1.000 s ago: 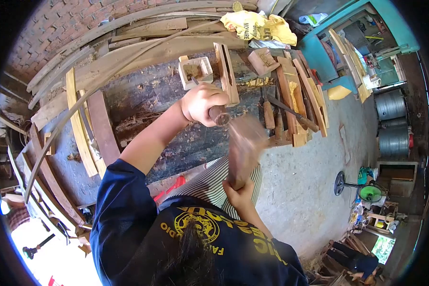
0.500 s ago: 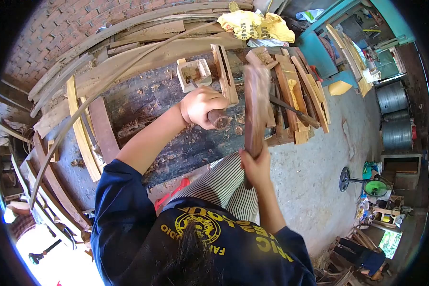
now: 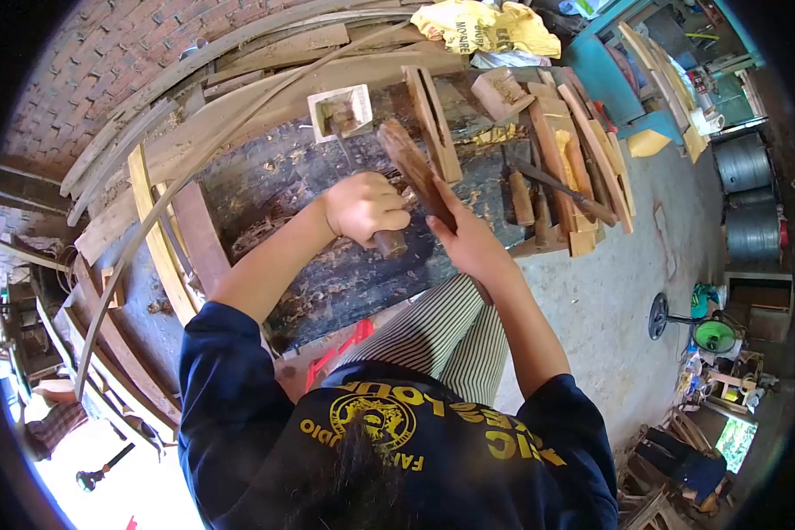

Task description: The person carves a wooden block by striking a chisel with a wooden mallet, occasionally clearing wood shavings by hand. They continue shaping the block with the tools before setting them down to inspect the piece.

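My left hand (image 3: 365, 210) is wrapped round the wooden handle of a chisel (image 3: 389, 243), whose metal shaft points up and left toward a small square wooden box (image 3: 340, 113) with a hollowed inside. In my right hand (image 3: 470, 240) is a long wooden mallet (image 3: 406, 159), its thick end up and left, above the bench and to the right of the chisel. The mallet does not touch the chisel handle. A slotted wooden block (image 3: 433, 124) lies right of the box, and another hollowed block (image 3: 502, 94) sits farther right.
The dark workbench (image 3: 327, 291) is strewn with wood chips. At its right lie hand tools (image 3: 521, 199) and wooden strips (image 3: 592, 141). Long planks (image 3: 265, 88) line the back beside a yellow sack (image 3: 490, 28). A fan (image 3: 714, 336) and another person (image 3: 680, 464) are at the right.
The mallet has swung from upright over the right of the bench to a leftward tilt. My left hand and the chisel have shifted slightly down, and the chisel now stands farther out of the box.
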